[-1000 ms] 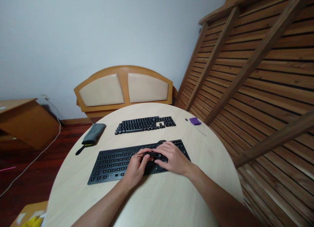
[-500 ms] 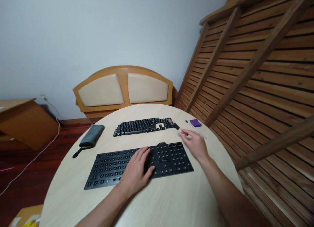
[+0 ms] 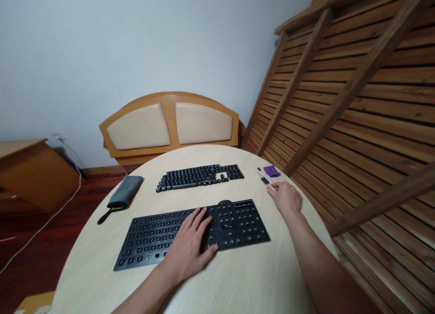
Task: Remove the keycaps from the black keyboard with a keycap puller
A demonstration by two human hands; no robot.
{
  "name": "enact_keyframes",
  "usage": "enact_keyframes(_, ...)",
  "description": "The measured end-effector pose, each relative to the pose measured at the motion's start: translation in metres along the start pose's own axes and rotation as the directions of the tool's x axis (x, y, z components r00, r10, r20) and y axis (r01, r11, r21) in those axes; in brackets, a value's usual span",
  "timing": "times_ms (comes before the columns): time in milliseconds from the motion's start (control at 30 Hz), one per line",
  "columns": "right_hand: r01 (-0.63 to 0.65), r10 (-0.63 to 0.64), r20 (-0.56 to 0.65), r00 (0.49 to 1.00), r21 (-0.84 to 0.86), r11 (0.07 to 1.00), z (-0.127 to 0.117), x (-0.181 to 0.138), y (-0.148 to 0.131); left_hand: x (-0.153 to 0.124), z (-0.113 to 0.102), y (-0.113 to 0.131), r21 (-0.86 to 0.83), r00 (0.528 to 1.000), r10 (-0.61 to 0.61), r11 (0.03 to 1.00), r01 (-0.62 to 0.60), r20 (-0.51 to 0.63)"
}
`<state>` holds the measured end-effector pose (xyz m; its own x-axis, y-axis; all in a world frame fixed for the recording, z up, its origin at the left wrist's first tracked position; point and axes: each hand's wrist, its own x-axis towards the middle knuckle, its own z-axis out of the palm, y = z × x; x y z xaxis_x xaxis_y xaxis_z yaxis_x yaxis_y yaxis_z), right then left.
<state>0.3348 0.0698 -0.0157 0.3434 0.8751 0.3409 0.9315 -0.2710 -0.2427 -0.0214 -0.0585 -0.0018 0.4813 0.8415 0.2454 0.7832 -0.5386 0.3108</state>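
My left hand (image 3: 190, 243) lies with fingers spread on a black keyboard base (image 3: 250, 221) whose keycaps are off, leaving rows of bare switches. At the table's right side, my right hand (image 3: 286, 197) pinches the pale end of a small keycap puller (image 3: 265, 181), which has a black middle and thin wire prongs. Just beyond it is a thin stick with a dark tip (image 3: 259, 169), partly hidden by the hand. A folded purple cloth (image 3: 271, 171) sits close by. Behind the base, loose black keycaps (image 3: 190, 175) are laid out in keyboard order.
On the left of the round pale table (image 3: 238, 282) lies a grey pouch (image 3: 125, 192) with a black strap. A wooden headboard (image 3: 172, 123) stands beyond the table, and a slatted wooden frame (image 3: 356, 105) leans on the right. A white cable (image 3: 50, 216) runs along the floor.
My right hand has moved right with the keycap puller, from the keycaps to beside the stick and purple cloth. My left hand stays on the keyboard base, its fingers slightly more spread.
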Motion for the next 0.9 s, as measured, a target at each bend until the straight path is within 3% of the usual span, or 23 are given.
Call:
enact_keyframes(333,-0.019,0.02,-0.023,1.0,0.038,0.999,0.003,0.003,0.003,0.001,-0.002,0.003,0.028,1.0,0.007,1.0,-0.007,0.025)
enact_keyframes(633,0.201,-0.188,-0.104,0.977,0.129,0.971,0.001,-0.004,-0.016,0.013,0.006,0.012,0.046,0.999,0.043,0.998,-0.044,0.018)
enact_keyframes(900,0.077,-0.075,-0.016,0.997,0.099,0.992,0.008,0.023,0.004,0.008,0.004,0.012,0.149,0.995,0.09,0.984,-0.094,0.031)
